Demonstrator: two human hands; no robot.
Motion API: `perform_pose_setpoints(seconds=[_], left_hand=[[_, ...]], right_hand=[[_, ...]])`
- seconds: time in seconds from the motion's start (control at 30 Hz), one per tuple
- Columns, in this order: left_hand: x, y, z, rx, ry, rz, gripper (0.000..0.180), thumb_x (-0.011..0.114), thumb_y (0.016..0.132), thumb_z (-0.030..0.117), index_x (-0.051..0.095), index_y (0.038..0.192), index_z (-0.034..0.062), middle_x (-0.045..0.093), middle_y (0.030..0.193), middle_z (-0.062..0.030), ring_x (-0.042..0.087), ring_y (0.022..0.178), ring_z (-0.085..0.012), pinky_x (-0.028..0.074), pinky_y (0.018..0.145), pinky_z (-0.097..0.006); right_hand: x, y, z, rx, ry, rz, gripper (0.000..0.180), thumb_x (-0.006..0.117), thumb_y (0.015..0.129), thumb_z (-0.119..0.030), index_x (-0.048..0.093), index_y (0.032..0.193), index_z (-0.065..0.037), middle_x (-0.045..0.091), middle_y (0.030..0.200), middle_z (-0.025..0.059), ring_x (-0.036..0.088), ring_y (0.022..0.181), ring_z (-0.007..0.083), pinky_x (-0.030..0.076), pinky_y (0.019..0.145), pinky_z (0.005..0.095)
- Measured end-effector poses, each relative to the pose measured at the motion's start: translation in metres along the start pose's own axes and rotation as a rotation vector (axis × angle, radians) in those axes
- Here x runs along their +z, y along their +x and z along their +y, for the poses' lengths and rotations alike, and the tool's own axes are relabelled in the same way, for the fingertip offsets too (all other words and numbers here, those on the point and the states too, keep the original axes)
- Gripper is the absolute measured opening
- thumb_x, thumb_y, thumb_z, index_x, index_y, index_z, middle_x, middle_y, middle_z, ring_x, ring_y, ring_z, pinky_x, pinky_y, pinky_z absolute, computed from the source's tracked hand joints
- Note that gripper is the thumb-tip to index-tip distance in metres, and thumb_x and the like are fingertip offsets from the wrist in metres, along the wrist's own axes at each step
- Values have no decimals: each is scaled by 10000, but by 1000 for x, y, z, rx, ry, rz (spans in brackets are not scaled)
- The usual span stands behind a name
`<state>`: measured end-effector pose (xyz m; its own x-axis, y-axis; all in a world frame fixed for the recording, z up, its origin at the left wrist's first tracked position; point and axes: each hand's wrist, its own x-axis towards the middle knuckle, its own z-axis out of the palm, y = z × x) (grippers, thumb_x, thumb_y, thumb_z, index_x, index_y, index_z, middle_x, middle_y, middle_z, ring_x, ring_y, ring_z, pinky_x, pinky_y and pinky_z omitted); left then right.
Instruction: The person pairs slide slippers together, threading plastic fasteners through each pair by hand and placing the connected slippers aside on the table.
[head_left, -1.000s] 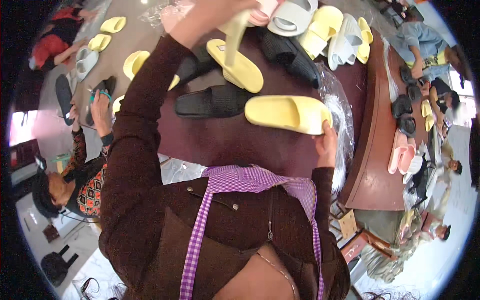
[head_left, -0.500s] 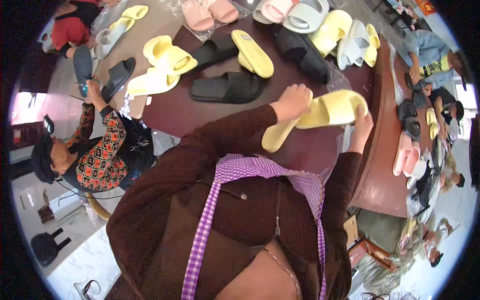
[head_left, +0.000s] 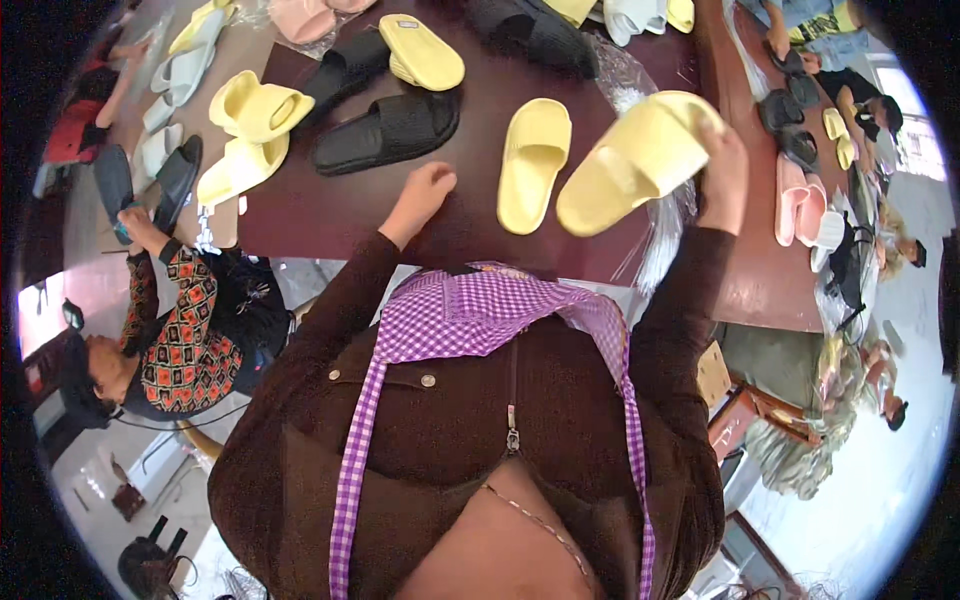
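Note:
My right hand (head_left: 727,172) is closed on the toe end of a pale yellow slide slipper (head_left: 600,195), holding it tilted above the table. Just left of it, a second yellow slide (head_left: 540,165) lies on the dark red tabletop (head_left: 470,225) with its sole down. My left hand (head_left: 420,200) is curled in a loose fist over the table, apart from both slides, and nothing shows in it. Beyond that hand lies a black slide (head_left: 385,135). Another yellow slide (head_left: 425,55) rests past it, partly over a second black slide.
More yellow slides (head_left: 240,170) sit to the left, and black ones (head_left: 530,40) at the far side. Clear plastic wrap (head_left: 655,240) lies by my right arm. A co-worker in a patterned sleeve (head_left: 190,330) handles dark slides at left. Others work along the right-hand table (head_left: 765,280).
My left hand has let go of one yellow slide, which now lies on the table, and drawn back left. The right hand still holds the other slide. The whole view has shifted.

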<state>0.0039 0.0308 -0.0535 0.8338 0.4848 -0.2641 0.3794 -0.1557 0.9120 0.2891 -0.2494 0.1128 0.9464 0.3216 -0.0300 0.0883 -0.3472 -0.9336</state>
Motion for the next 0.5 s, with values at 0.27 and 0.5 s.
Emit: perform_pose_setpoints(seconds=[0.27,0.5], left_hand=[[39,-13,46,-153,-273,-303,442,563,845,241,489,1174,-45,589,1046,-102,558,873,-157,459,732,-275],[45,-19,46,-55,-404,-418,425,591,810,161,488,1153,-68,593,1024,-110,574,878,-170,466,792,-290]], right_hand=[[60,-1,55,196,106,-257,428,620,846,-293,566,1091,54,630,972,96,600,851,161,468,751,288],[111,6,64,284,288,-307,419,595,859,-282,553,1099,59,624,975,111,600,862,178,484,738,299]])
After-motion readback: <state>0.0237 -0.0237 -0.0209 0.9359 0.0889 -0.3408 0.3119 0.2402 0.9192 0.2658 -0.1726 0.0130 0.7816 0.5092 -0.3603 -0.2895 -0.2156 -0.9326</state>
